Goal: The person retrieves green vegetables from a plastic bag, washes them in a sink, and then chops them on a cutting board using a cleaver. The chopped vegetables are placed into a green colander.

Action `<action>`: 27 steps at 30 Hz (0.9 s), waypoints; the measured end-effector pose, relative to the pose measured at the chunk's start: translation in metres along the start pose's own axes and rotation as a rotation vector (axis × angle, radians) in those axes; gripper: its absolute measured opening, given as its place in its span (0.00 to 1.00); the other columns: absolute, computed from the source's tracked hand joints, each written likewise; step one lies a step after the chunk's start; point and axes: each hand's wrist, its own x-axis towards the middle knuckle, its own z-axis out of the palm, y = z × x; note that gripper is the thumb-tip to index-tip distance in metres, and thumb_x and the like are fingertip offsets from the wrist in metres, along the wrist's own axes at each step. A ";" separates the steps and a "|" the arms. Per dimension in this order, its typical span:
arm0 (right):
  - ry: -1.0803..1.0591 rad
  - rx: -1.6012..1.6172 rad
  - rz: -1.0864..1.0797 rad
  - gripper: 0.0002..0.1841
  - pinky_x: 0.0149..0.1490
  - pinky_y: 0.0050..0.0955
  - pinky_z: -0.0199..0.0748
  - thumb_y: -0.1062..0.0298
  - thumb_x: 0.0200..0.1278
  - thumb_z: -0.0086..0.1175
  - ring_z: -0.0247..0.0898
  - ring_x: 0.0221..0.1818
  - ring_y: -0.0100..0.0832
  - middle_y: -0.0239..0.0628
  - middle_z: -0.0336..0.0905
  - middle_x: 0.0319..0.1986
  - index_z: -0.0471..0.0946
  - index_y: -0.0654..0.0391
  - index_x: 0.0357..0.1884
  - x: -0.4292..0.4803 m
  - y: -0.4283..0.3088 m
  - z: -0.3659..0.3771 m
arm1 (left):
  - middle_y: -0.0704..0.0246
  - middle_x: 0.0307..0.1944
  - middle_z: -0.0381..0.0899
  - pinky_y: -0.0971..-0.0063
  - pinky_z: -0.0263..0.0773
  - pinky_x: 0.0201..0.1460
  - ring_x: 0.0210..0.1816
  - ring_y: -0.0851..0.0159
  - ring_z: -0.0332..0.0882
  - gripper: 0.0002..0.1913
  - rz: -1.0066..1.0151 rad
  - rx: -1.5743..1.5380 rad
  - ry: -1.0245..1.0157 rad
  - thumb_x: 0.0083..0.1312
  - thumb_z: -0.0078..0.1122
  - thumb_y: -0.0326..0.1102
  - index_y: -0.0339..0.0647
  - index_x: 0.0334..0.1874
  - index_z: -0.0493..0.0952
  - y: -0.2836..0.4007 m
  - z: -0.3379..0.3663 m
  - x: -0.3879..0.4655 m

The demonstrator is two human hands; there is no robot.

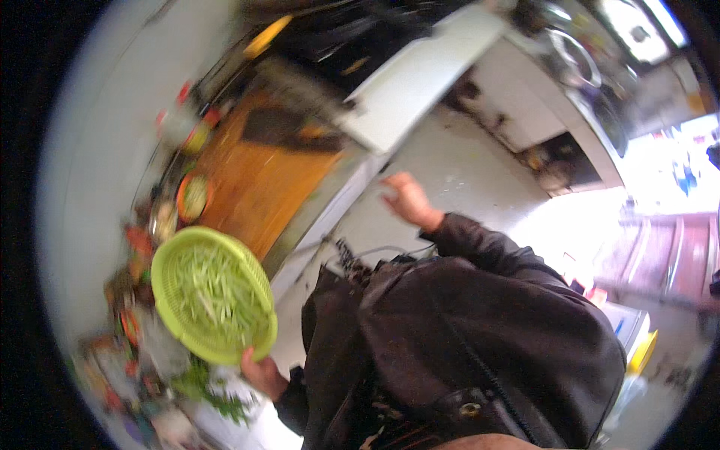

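My left hand (262, 374) grips the rim of a lime-green plastic colander (211, 233) at its lower edge. Pale green vegetable strips (216, 295) lie in the colander, which is tilted and held out over the counter's left part. Away from any object, my right hand (410, 199) hangs over the floor with its fingers somewhat apart and slightly bent. Between the colander and the dark cleaver-like shape (281, 128) stretches a wooden cutting board (270, 183). The picture is blurred there, so the dark shape is not certain.
An orange-rimmed bowl (195, 197) of pale shreds stands by the board's left edge. Leafy greens (211, 388) lie at the lower left, near several containers. A white counter strip (416, 79) runs up past the black stove area. White cabinets (517, 107) stand across the floor.
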 end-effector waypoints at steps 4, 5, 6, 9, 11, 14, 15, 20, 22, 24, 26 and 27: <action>-0.089 0.342 -0.024 0.16 0.40 0.33 0.72 0.66 0.52 0.57 0.73 0.36 0.40 0.46 0.76 0.35 0.75 0.62 0.42 -0.051 0.001 -0.085 | 0.56 0.50 0.65 0.61 0.63 0.57 0.51 0.55 0.66 0.17 0.176 -0.316 -0.185 0.55 0.44 0.24 0.31 0.49 0.64 0.072 0.069 -0.015; -0.235 0.492 0.116 0.17 0.40 0.31 0.74 0.64 0.55 0.56 0.75 0.36 0.36 0.46 0.77 0.36 0.73 0.64 0.43 -0.058 0.012 -0.114 | 0.56 0.49 0.66 0.60 0.64 0.57 0.51 0.55 0.67 0.19 0.070 -0.450 -0.202 0.54 0.44 0.23 0.31 0.50 0.64 0.092 0.091 -0.020; -0.196 0.560 0.091 0.19 0.38 0.31 0.74 0.61 0.56 0.55 0.75 0.35 0.36 0.47 0.77 0.35 0.73 0.66 0.44 -0.068 0.027 -0.145 | 0.57 0.49 0.67 0.59 0.65 0.56 0.50 0.55 0.68 0.20 -0.176 -0.664 -0.231 0.53 0.44 0.23 0.32 0.51 0.64 0.113 0.128 -0.019; -0.231 0.914 0.248 0.27 0.33 0.30 0.76 0.53 0.60 0.50 0.74 0.33 0.31 0.46 0.77 0.35 0.67 0.68 0.52 -0.098 0.081 -0.219 | 0.59 0.49 0.68 0.58 0.67 0.53 0.50 0.55 0.69 0.27 -0.254 -0.729 -0.480 0.48 0.44 0.20 0.33 0.55 0.63 0.178 0.239 -0.020; -0.190 1.085 0.325 0.32 0.28 0.26 0.77 0.50 0.62 0.47 0.73 0.31 0.29 0.46 0.74 0.38 0.59 0.66 0.59 -0.122 0.111 -0.262 | 0.58 0.48 0.68 0.58 0.69 0.52 0.49 0.54 0.69 0.27 -0.406 -0.781 -0.611 0.47 0.45 0.20 0.34 0.55 0.63 0.230 0.310 -0.029; -0.047 1.249 0.422 0.35 0.25 0.24 0.77 0.46 0.60 0.47 0.75 0.30 0.30 0.47 0.72 0.41 0.55 0.64 0.59 -0.173 0.161 -0.324 | 0.58 0.47 0.69 0.60 0.71 0.49 0.47 0.54 0.71 0.27 -0.549 -0.757 -0.778 0.47 0.44 0.18 0.31 0.54 0.63 0.312 0.411 -0.063; 0.047 1.295 0.493 0.33 0.25 0.24 0.77 0.47 0.60 0.47 0.75 0.29 0.31 0.47 0.73 0.41 0.57 0.64 0.58 -0.191 0.177 -0.341 | 0.58 0.46 0.70 0.61 0.72 0.48 0.46 0.54 0.72 0.27 -0.605 -0.845 -0.854 0.47 0.43 0.17 0.31 0.54 0.63 0.338 0.442 -0.077; 0.478 1.243 0.710 0.20 0.24 0.25 0.77 0.60 0.57 0.52 0.77 0.28 0.32 0.43 0.78 0.32 0.70 0.67 0.45 -0.265 0.274 -0.410 | 0.53 0.38 0.72 0.58 0.76 0.34 0.35 0.53 0.76 0.19 -0.497 -0.664 -1.129 0.49 0.44 0.17 0.21 0.46 0.65 0.456 0.588 -0.162; 0.626 1.220 0.776 0.19 0.25 0.26 0.77 0.63 0.55 0.51 0.77 0.27 0.33 0.44 0.78 0.32 0.70 0.68 0.44 -0.284 0.316 -0.430 | 0.53 0.35 0.73 0.58 0.77 0.29 0.30 0.53 0.77 0.18 -0.455 -0.566 -1.183 0.50 0.44 0.18 0.20 0.45 0.65 0.494 0.641 -0.190; 0.781 1.195 0.819 0.18 0.24 0.27 0.77 0.67 0.53 0.49 0.77 0.25 0.33 0.46 0.77 0.30 0.71 0.71 0.42 -0.295 0.348 -0.442 | 0.54 0.33 0.73 0.60 0.77 0.26 0.27 0.54 0.77 0.16 -0.444 -0.554 -1.257 0.51 0.45 0.19 0.20 0.44 0.65 0.521 0.685 -0.211; 0.904 1.211 0.866 0.17 0.23 0.27 0.76 0.70 0.50 0.48 0.76 0.23 0.34 0.45 0.77 0.28 0.71 0.72 0.41 -0.297 0.381 -0.460 | 0.55 0.32 0.73 0.61 0.77 0.23 0.26 0.55 0.77 0.13 -0.431 -0.523 -1.307 0.52 0.46 0.20 0.20 0.41 0.66 0.545 0.727 -0.226; 0.919 1.227 0.813 0.17 0.24 0.27 0.76 0.70 0.50 0.48 0.76 0.24 0.35 0.46 0.77 0.28 0.71 0.72 0.41 -0.302 0.396 -0.473 | 0.55 0.31 0.73 0.62 0.77 0.23 0.26 0.56 0.77 0.12 -0.413 -0.502 -1.348 0.53 0.46 0.21 0.20 0.39 0.66 0.556 0.747 -0.232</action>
